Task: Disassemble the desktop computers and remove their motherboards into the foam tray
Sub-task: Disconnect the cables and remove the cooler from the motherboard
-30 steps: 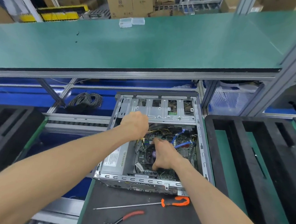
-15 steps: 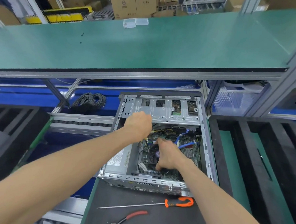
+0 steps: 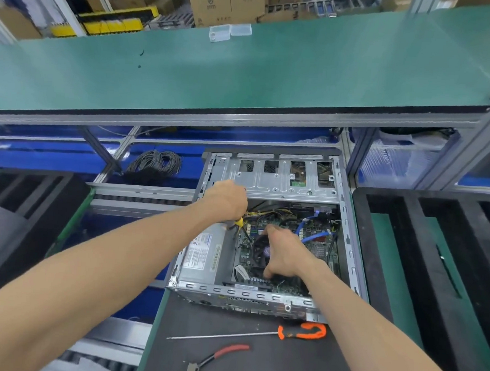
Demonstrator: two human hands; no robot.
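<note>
Head view: motherboard (image 3: 289,245) still seated in the open case (image 3: 266,232). Left hand (image 3: 227,201) grasps the yellow power leads (image 3: 265,213), right hand (image 3: 284,255) clasps the fan (risk: yanking could crack a connector).

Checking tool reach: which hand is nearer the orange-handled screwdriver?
Right. The right hand is inside the case, up from the screwdriver; the left hand is farther up and left.

A dark mat (image 3: 255,366) at lower centre carries the open computer case (image 3: 262,299), an orange-handled screwdriver (image 3: 300,332) and red-handled pliers (image 3: 216,358) nearer the bottom edge.
</note>
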